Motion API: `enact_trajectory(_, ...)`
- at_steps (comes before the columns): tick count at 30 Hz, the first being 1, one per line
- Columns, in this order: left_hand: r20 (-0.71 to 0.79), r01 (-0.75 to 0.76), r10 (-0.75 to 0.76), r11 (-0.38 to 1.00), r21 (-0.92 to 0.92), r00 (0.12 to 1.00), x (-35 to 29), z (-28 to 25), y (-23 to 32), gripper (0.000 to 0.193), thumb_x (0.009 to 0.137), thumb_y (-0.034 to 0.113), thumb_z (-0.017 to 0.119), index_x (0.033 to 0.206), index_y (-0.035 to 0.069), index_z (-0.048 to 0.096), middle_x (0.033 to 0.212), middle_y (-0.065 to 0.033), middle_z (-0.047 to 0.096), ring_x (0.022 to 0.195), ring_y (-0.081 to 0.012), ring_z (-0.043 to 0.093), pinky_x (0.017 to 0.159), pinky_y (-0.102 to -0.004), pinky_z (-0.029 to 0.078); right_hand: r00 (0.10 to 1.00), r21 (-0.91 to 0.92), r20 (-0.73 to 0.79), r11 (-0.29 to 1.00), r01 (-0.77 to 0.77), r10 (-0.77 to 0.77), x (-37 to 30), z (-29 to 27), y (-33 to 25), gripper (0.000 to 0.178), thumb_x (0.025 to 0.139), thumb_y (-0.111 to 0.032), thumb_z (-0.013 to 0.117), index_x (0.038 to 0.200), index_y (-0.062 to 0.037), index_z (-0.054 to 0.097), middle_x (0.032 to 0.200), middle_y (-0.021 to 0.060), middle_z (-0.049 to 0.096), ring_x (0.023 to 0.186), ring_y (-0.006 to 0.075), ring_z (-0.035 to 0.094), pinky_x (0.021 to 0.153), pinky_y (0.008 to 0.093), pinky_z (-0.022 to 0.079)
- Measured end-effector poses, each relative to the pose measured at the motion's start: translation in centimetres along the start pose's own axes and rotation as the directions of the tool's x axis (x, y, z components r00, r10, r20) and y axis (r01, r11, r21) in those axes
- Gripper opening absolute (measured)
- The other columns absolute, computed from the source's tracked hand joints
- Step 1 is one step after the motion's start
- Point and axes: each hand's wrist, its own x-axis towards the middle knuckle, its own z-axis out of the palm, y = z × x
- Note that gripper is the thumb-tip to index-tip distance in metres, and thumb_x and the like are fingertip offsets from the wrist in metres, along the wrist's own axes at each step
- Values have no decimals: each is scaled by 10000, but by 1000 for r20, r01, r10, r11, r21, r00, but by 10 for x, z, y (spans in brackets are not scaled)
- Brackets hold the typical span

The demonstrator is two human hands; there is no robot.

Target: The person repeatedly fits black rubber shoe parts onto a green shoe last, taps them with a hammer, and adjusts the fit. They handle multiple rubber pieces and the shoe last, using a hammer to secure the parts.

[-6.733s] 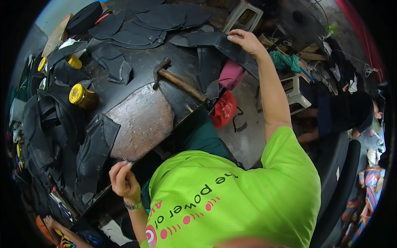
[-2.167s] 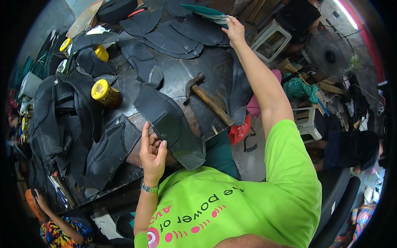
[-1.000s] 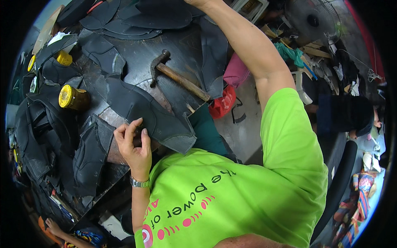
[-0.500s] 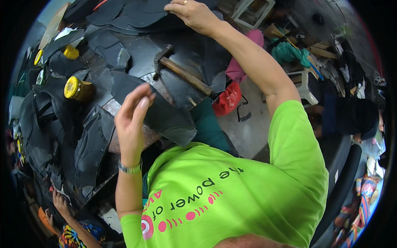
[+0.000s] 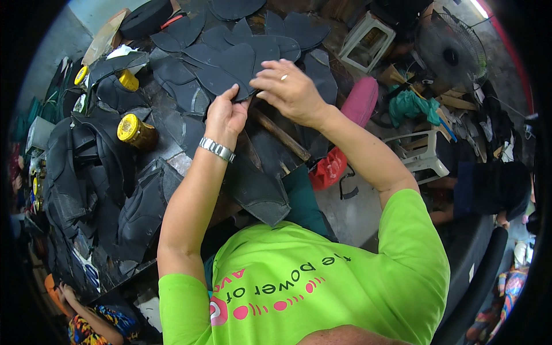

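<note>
My left hand (image 5: 226,117), with a metal watch at the wrist, is closed on the near edge of a black flat cut piece (image 5: 227,75). Its thumb presses on the top face; the fingers beneath are mostly hidden. Just right of it is my right hand (image 5: 292,92), wearing a ring, its fingers slightly bent and apart beside the piece's edge. Whether the fingertips touch the edge cannot be told. Under my hands lies a hammer, of which the wooden handle (image 5: 282,135) shows. Another black piece (image 5: 256,195) hangs over the table's near edge.
Black cut pieces (image 5: 296,29) lie stacked at the far side. A jar with a yellow lid (image 5: 137,131) stands left, near a heap of black shaped pieces (image 5: 75,167). Scissors (image 5: 86,267) lie lower left, near a co-worker's arm (image 5: 89,313). White stools (image 5: 368,43) and a fan (image 5: 451,54) stand right.
My right hand has come back from the far stack toward my left. My left hand has moved forward and now grips a black piece. The whole view has shifted.
</note>
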Motion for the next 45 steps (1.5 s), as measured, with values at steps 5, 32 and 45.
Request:
enact_trajectory(5,30,-55,55,998,-10,998,-6,-1,4,274,996,-33,505,1249,-124,454,1290,-227,546,1173,-340,596,1059,-456,523,807,210,-126,811,-546,577,10,-9,78,340,899,-261,651,1184,-79,678,1011,162,716,1016,344,664,876,406,511)
enact_trajectory(32,178,69,-114,968,241,977,-75,19,-12,416,960,81,629,1327,-50,480,1241,-206,585,1195,-310,612,1012,-408,536,615,579,433,320,-750,659,20,23,160,862,759,-33,773,1511,-89,356,1046,81,612,887,151,627,867,280,498)
enact_trajectory(45,156,-217,151,725,654,976,-342,-196,71,224,998,90,554,1174,-16,644,1082,-110,699,1044,-176,673,936,-317,530,431,-282,307,513,-810,849,10,74,240,1119,551,-540,923,1429,15,507,1389,193,573,1278,291,558,1061,388,449)
